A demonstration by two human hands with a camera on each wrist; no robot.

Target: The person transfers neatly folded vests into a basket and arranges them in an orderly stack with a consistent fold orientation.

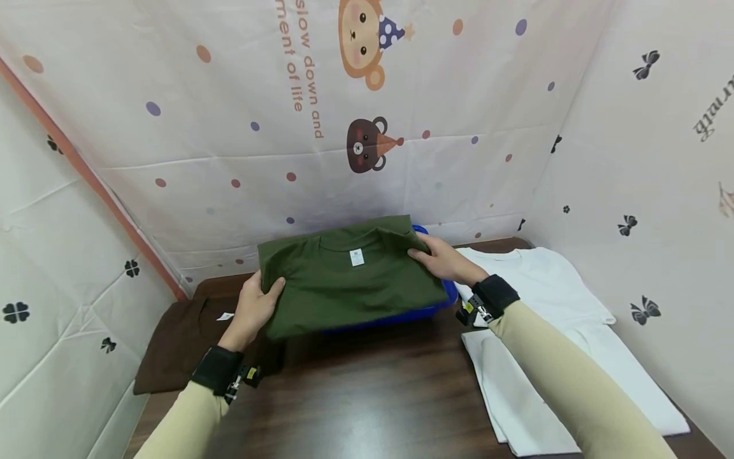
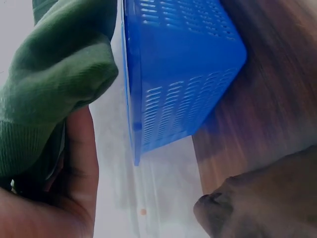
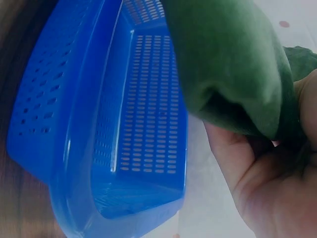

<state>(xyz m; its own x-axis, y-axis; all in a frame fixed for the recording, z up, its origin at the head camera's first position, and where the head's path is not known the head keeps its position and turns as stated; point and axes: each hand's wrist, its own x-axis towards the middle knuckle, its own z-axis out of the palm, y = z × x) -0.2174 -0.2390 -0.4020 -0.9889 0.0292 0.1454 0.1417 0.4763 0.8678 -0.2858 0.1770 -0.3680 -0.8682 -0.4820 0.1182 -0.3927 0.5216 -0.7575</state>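
Note:
Both hands hold a folded dark green T-shirt (image 1: pixel 350 280) by its two sides, with the collar and white label facing up. My left hand (image 1: pixel 255 309) grips the left edge, thumb on top. At the right edge, my right hand (image 1: pixel 444 258) pinches the cloth between thumb and fingers. Beneath the shirt stands a blue perforated basket (image 3: pixel 148 104), mostly covered by it in the head view. The right wrist view looks into the basket, where bare slotted walls show. In the left wrist view the green cloth (image 2: pixel 59 74) is raised beside the basket's rim.
On the left of the brown wooden table (image 1: pixel 355 395) lies a folded dark brown T-shirt (image 1: pixel 178 344). White folded shirts (image 1: pixel 527 280) lie on the right, partly under my right forearm. Printed cloth walls (image 1: pixel 275 172) enclose the back and sides.

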